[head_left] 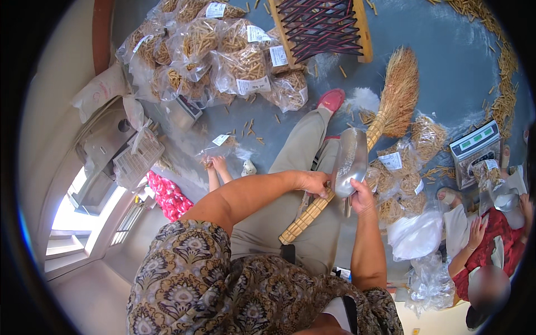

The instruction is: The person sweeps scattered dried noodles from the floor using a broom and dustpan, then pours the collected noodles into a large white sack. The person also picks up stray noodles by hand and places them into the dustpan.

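Observation:
My left hand [316,183] is closed around the woven handle of a straw broom [401,84]. The broom slants across my lap, its bristles up and to the right on the floor, its handle end over my left thigh. My right hand [362,196] grips a shiny metal scoop [352,153] near its handle, thumb on the metal. The scoop's bowl points away from me and lies over the broom handle, partly hiding it. Both hands are close together above my lap.
Clear bags of short brown sticks [245,61] are piled at the far left. A folding stool [324,28] stands ahead. More bags [399,178] and a digital scale [474,142] lie to the right, near a person in red [486,245]. Another person's hands [216,163] touch a bag at left.

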The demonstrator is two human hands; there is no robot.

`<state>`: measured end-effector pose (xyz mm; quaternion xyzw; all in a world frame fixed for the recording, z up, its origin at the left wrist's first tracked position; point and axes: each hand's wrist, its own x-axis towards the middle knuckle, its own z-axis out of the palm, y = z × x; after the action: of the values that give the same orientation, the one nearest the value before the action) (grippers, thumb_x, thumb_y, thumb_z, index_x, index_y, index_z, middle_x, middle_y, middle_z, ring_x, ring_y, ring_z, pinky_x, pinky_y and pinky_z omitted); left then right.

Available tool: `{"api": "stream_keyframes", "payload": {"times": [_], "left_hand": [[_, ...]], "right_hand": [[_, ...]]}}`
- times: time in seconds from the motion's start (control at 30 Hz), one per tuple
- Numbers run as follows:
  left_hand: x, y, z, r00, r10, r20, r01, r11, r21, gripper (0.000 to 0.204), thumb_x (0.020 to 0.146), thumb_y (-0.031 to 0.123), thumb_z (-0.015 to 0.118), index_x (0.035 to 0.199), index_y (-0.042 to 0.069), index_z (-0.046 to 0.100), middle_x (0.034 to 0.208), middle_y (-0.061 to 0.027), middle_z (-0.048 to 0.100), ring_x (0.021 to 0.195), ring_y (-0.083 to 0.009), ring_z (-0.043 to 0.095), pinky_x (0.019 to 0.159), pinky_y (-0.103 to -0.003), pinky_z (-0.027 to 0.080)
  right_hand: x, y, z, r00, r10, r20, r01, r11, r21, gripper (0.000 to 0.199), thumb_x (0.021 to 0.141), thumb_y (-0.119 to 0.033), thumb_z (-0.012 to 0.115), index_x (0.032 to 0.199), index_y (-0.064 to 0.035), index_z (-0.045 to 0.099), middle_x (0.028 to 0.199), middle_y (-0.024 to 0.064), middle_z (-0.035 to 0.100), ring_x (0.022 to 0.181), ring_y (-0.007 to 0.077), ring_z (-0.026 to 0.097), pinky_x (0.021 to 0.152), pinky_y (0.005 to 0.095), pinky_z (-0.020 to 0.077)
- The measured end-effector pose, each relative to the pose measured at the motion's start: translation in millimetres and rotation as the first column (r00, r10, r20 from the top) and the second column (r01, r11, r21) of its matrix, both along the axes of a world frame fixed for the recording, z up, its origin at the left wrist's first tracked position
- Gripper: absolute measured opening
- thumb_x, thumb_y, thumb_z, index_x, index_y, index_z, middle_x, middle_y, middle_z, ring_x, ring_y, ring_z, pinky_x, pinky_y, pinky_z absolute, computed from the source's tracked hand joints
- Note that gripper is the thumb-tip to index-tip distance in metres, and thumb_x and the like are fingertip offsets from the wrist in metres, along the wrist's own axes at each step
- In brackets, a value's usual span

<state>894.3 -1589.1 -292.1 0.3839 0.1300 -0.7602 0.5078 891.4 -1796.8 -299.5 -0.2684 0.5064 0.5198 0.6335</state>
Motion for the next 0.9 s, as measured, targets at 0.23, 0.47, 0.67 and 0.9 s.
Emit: {"api": "stream_keyframes", "payload": {"times": [0.23,0.47,0.67,0.9], "left_hand": [[67.0,80.1,-96.0,0.648,0.024,0.761,-0.576,0.67,0.469,0.034,0.07,0.01,0.061,0.102,0.001,0.055,0.092,-0.0131,0.059,0.085,-0.0213,0.056,0.075,-0.032,0.045],[197.3,181.8,-167.5,0.503,0.426,0.752,-0.825,-0.025,0.565,0.055,0.074,0.026,0.063,0.117,0.003,0.04,0.104,-0.0108,0.053,0.092,-0.0217,0.047,0.07,-0.035,0.036],[196.6,168.0,-187.6,0.44,0.66,0.608,-0.87,0.147,0.47,0.034,0.071,0.016,0.066,0.1,0.006,0.051,0.089,-0.0099,0.058,0.074,-0.0236,0.058,0.06,-0.042,0.049],[226.2,77.3,-176.6,0.144,0.716,0.683,-0.959,-0.069,0.274,0.025,0.058,0.003,0.067,0.081,0.002,0.056,0.074,-0.0071,0.058,0.063,-0.0206,0.057,0.059,-0.034,0.047]], "right_hand": [[1.6,8.1,1.9,1.0,-0.024,-0.006,0.024,0.997,-0.071,0.032,0.075,-0.007,0.057,0.105,-0.0024,0.047,0.093,0.008,0.057,0.082,0.0209,0.058,0.071,0.0335,0.0494],[2.0,9.1,3.1,0.999,-0.035,-0.037,0.03,0.989,-0.145,0.03,0.074,-0.002,0.056,0.103,-0.0031,0.047,0.092,0.0069,0.056,0.083,0.0192,0.057,0.076,0.0323,0.0474],[-11.8,3.6,-0.6,0.998,-0.055,-0.002,0.053,0.974,-0.22,0.029,0.074,-0.004,0.058,0.102,0.0003,0.049,0.093,0.0089,0.057,0.084,0.0201,0.057,0.077,0.0321,0.0466],[-6.8,7.0,4.1,1.0,0.004,0.0,-0.004,0.971,-0.239,0.028,0.074,-0.003,0.057,0.101,-0.0031,0.049,0.09,0.0064,0.057,0.083,0.0195,0.057,0.077,0.0334,0.0467]]}}
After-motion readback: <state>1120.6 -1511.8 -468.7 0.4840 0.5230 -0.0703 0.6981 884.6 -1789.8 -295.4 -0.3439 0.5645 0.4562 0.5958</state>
